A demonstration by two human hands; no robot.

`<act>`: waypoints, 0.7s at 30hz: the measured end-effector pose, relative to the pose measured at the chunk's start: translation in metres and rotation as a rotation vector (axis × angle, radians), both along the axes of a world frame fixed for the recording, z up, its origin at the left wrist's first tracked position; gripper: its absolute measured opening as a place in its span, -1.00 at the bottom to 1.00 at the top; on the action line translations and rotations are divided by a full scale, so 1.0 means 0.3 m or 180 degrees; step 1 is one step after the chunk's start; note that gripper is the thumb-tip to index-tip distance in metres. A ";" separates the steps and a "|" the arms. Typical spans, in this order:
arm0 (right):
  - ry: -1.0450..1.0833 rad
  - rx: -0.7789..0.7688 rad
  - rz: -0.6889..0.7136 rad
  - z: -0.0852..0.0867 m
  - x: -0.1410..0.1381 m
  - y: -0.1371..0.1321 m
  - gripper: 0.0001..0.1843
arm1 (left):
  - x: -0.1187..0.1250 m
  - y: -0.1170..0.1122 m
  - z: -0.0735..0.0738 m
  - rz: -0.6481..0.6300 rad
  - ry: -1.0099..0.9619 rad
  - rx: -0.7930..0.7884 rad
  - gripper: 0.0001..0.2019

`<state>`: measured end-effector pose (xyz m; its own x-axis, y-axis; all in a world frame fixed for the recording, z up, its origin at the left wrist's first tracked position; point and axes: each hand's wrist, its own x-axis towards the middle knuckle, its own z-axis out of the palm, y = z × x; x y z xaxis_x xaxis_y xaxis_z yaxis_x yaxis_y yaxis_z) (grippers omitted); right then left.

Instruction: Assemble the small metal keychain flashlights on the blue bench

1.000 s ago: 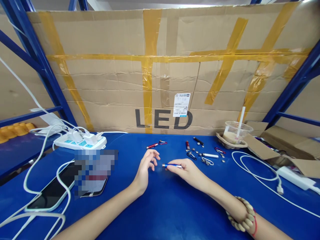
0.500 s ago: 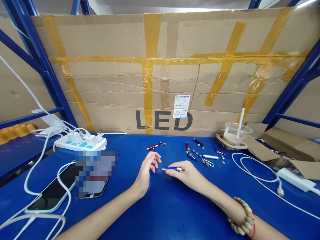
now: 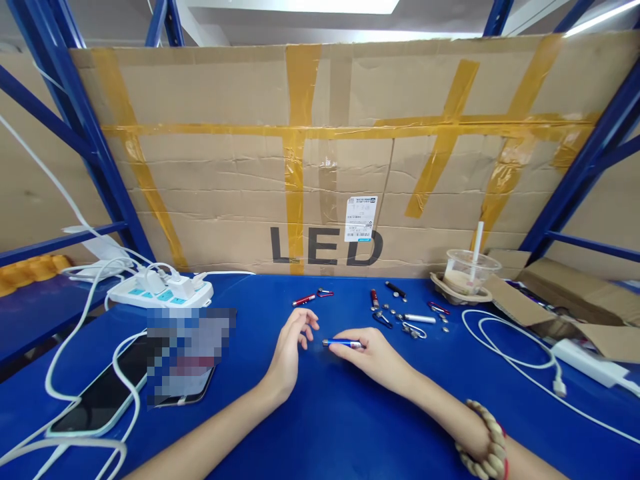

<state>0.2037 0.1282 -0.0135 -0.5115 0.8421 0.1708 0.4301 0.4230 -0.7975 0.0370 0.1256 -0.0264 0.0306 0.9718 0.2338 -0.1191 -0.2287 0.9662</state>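
Observation:
Between the thumb and fingers of my right hand point(image 3: 373, 350) is a small blue flashlight point(image 3: 345, 343), its silver end pointing left. My left hand point(image 3: 293, 347) rests on its edge beside it, fingers loosely curled and apart, holding nothing. A red flashlight point(image 3: 303, 300) with a red carabiner clip point(image 3: 325, 293) lies beyond my left hand. Past my right hand are a short red tube point(image 3: 375, 299), a black tube point(image 3: 395, 289), a silver tube point(image 3: 419, 319), several button cells point(image 3: 393, 311) and a dark blue clip point(image 3: 383, 320).
On the left, a power strip point(image 3: 160, 292), white cables and two phones, one point(image 3: 100, 393) under a cable. At right stand a plastic cup point(image 3: 470, 270) in a carton holder, a coiled white cable point(image 3: 510, 357) and an open cardboard box point(image 3: 580, 300). A large cardboard panel point(image 3: 225, 173) closes the back.
The view has tilted slightly upward, so the scene sits a little lower. Both hands keep nearly the same pose, and the blue flashlight stays in my right hand.

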 end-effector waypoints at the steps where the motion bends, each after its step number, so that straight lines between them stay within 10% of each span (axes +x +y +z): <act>1: 0.0001 0.0002 0.0011 0.001 0.000 -0.001 -0.56 | -0.004 0.001 0.003 0.0121 -0.0002 0.0063 -0.74; 9: 0.0076 -0.0037 -0.0034 0.008 0.005 -0.004 -0.58 | -0.071 0.025 0.072 0.1376 0.0734 0.0386 -0.89; 14: 0.0002 -0.0001 -0.0147 0.020 -0.002 -0.018 -0.56 | -0.104 0.024 0.102 0.0981 0.3263 -0.0330 -0.88; 21: 0.0071 0.0060 -0.0157 0.017 -0.001 -0.014 -0.56 | -0.104 0.026 0.039 0.0609 0.3177 -0.0121 -0.77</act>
